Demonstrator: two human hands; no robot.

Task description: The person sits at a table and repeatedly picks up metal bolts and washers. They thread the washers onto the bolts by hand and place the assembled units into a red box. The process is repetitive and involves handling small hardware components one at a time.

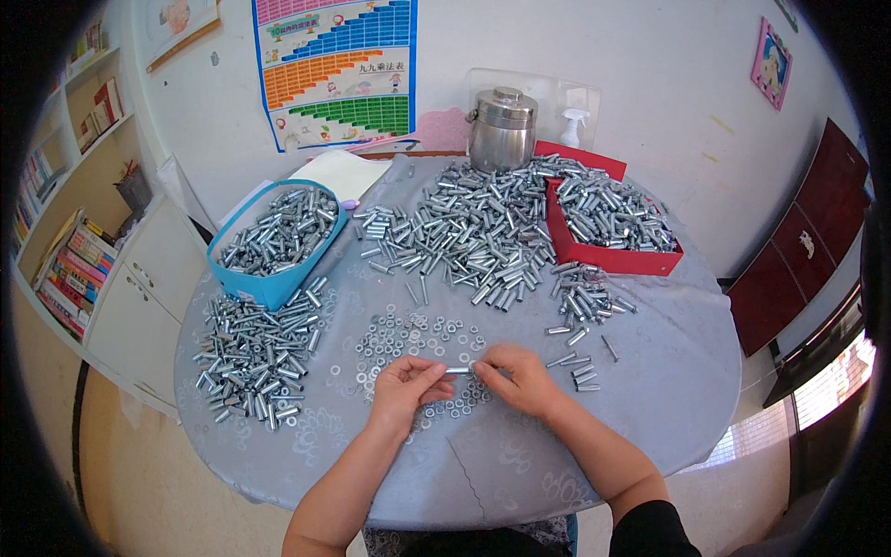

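Steel sleeve [457, 369] pinched between your two hands, near the table's [650, 390] front edge.
Your left hand [406, 383] grips one end, your right hand [516, 374] the other, fingertips closed on it, above scattered washers [408, 336]; a blue bin [276, 241] sits far left, a red tray [608, 227] far right.

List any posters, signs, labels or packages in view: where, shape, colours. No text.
Wall chart: wall behind the table, upright rectangle, blue border, stepped bands of pink, blue, orange and green.
Small picture: wall upper right, pink frame.
Board: wall upper left, wood-edged, partly cut off.
Books: shelves at left, colourful spines.
No screens.
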